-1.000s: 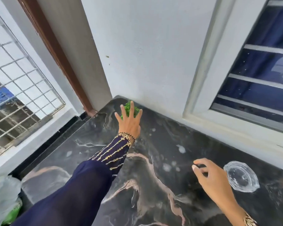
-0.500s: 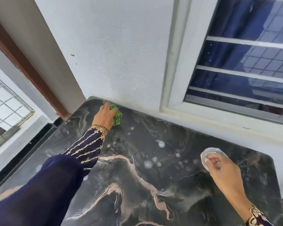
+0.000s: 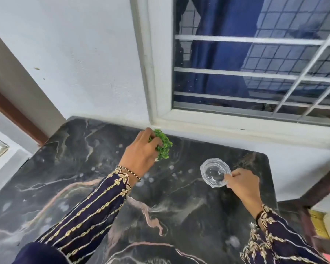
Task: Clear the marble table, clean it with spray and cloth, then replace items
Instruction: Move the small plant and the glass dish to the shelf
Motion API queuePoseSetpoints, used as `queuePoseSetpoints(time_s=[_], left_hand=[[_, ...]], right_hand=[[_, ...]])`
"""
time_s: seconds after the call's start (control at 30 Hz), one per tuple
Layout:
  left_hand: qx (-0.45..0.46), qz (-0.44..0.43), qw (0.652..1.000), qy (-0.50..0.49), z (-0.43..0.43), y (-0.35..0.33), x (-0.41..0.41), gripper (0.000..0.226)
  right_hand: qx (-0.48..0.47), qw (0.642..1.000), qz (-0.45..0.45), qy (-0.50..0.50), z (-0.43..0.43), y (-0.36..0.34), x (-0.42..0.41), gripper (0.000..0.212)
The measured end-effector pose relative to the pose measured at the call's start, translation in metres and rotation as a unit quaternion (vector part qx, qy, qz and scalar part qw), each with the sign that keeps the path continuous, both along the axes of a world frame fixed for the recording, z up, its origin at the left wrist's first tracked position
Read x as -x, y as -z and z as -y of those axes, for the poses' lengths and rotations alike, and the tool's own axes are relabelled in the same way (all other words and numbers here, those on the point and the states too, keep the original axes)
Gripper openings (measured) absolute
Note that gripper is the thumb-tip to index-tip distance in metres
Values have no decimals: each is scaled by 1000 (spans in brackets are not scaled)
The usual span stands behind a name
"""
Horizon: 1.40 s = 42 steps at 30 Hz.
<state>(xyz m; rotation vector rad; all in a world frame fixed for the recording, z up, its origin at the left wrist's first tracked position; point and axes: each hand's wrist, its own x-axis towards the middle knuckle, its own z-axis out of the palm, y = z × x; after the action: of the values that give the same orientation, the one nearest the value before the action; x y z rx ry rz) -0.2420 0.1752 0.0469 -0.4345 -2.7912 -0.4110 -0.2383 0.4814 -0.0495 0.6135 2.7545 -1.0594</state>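
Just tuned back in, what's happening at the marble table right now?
A person is working at the dark marble table below the white-framed window. The left hand is closed around a small bushy green plant near the table's back edge by the wall. The right hand pinches the near rim of a round clear glass dish on the right side of the table. Pale droplets or spots dot the marble between the hands. No spray bottle or cloth is in view.
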Motion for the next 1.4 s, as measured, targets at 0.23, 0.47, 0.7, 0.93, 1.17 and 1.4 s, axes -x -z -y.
queuePoseSetpoints(time_s=[0.23, 0.47, 0.7, 0.93, 1.17, 1.4], left_hand=[[-30, 3, 996, 87, -151, -7, -49, 23], [-72, 62, 983, 154, -344, -1, -86, 23], [-49, 149, 949, 272, -536, 43, -107, 22], [-21, 237, 898, 371, -683, 108, -144, 23], [16, 268, 857, 440, -801, 179, -183, 25], [56, 262, 849, 456, -880, 235, -182, 24]], right_hand=[[10, 1000, -8, -11, -104, 0, -69, 32], [50, 996, -9, 72, -269, -4, -154, 24], [35, 981, -1, 189, -423, 27, -241, 18], [39, 942, 18, 333, -520, 80, -318, 5], [13, 903, 83, 422, -583, 149, -378, 11], [-5, 882, 145, 449, -631, 204, -400, 16]])
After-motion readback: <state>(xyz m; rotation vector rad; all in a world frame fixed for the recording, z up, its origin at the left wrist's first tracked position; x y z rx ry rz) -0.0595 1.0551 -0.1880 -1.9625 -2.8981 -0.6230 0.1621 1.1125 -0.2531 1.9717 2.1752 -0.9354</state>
